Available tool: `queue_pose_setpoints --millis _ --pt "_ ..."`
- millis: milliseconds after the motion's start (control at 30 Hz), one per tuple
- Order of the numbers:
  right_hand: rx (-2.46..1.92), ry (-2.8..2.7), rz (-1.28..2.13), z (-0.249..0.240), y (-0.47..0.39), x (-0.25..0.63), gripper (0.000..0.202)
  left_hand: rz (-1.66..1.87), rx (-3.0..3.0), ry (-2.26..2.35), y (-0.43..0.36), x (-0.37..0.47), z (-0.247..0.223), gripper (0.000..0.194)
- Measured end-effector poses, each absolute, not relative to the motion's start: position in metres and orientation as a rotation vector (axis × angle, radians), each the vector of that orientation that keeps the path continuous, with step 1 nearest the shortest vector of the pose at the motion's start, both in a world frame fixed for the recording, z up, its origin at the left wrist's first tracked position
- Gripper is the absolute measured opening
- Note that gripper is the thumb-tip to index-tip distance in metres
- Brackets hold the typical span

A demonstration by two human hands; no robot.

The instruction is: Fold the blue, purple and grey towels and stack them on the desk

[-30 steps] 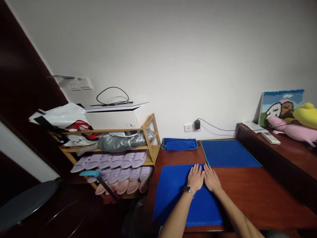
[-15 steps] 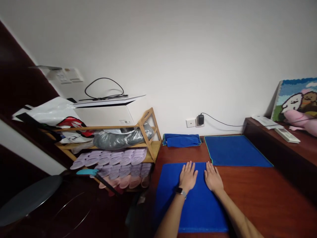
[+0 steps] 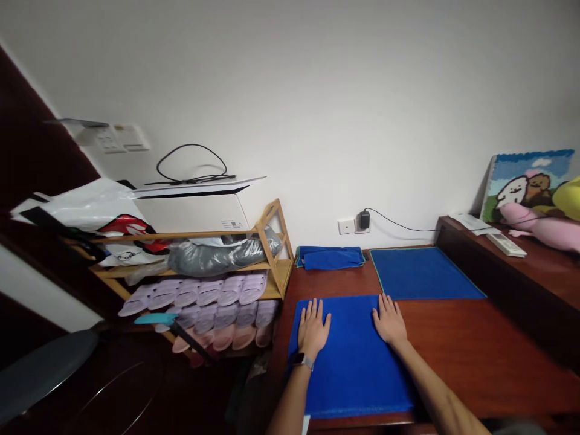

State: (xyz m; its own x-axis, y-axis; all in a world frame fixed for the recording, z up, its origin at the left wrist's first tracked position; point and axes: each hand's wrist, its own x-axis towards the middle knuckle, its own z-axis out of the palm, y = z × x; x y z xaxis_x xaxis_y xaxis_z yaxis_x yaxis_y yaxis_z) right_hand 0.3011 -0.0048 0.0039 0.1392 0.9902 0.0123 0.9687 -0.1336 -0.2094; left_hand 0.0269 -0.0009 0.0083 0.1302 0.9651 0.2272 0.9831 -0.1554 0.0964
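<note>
A bright blue cloth (image 3: 351,356) lies spread flat on the reddish-brown wooden table (image 3: 462,350). My left hand (image 3: 313,326) rests palm down near its far left corner, fingers stretched out, a watch on that wrist. Over the cloth's far right corner lies my right hand (image 3: 389,319), also flat with straight fingers. Neither hand holds anything. Just beyond my right hand, a second blue cloth (image 3: 421,273) with a green edge is laid flat. A folded blue cloth (image 3: 333,258) sits by the wall, beyond my left hand.
Left of the table stands a wooden rack (image 3: 276,248) with lilac slippers (image 3: 231,290), a white box (image 3: 194,212) and a plastic bag. A black plug (image 3: 365,220) trails a cable to the raised ledge at right, where a remote control (image 3: 506,244) and a pink plush toy (image 3: 544,228) lie.
My left hand has slid left across the cloth to its left side. My right hand stays about where it was at the right corner. The view has shifted slightly.
</note>
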Motion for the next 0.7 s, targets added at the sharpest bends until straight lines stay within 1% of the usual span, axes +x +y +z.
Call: queue_pose_setpoints --millis 100,200,267,400,500,600,700 --pt "-2.216 -1.952 0.15 0.007 -0.007 0.301 0.072 -0.365 -2.314 -2.001 -0.002 0.027 0.012 0.063" --pt "-2.091 -2.049 0.085 0.011 -0.009 0.301 0.067 -0.341 -2.312 -2.01 -0.004 0.027 0.017 0.063" --pt "-2.041 -2.127 0.124 0.014 -0.009 0.301 0.067 -0.324 -2.308 -2.022 -0.006 0.026 0.021 0.062" --pt "-2.096 -2.14 0.26 0.013 -0.008 0.299 0.07 -0.373 -2.326 -1.969 -0.009 0.035 0.026 0.058" --pt "-2.073 -2.142 0.255 0.008 -0.007 0.3 0.071 -0.451 -2.442 -1.836 -0.011 0.072 0.029 0.058" --pt "-2.045 -2.178 0.229 -0.002 -0.004 0.304 0.069 -0.509 -2.665 -1.663 -0.01 0.134 0.03 0.06" --pt "-1.996 -2.24 0.157 -0.011 -0.003 0.309 0.067 -0.517 -2.781 -1.671 -0.007 0.184 0.027 0.063"
